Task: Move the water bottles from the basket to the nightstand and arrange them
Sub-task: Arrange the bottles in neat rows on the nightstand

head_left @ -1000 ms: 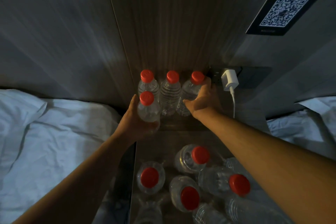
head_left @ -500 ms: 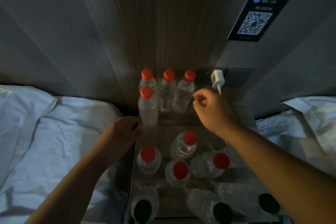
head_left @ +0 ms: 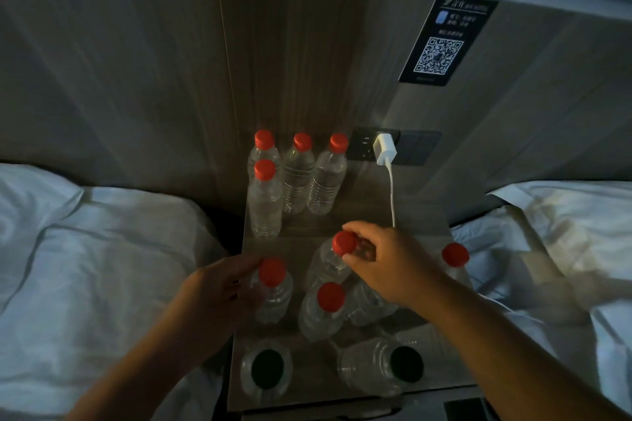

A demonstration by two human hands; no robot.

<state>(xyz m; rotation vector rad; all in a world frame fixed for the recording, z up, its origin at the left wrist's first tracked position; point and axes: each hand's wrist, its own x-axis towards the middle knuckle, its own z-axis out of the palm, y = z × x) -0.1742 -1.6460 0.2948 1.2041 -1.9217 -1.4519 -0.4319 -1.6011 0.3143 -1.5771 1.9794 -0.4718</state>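
Observation:
Four clear water bottles with red caps stand upright at the back of the wooden nightstand (head_left: 362, 215): a back row of three (head_left: 298, 178) against the wall and one (head_left: 265, 205) in front of the leftmost. Closer to me stand several more bottles; a basket's walls cannot be made out in the dim light. My left hand (head_left: 219, 294) grips the body of the left red-capped bottle (head_left: 275, 294). My right hand (head_left: 386, 267) pinches the neck of the middle bottle (head_left: 326, 265) just under its cap.
A white charger (head_left: 385, 149) sits in the wall socket, and its cable hangs down to the nightstand's right side. Beds with white sheets (head_left: 102, 249) flank the nightstand. Two bottles with dark ends (head_left: 406, 359) lie nearest me. A QR sign (head_left: 439, 44) hangs on the wall.
Both hands have left the arranged bottles at the back and pulled toward me. Each has taken hold of a bottle in the near group.

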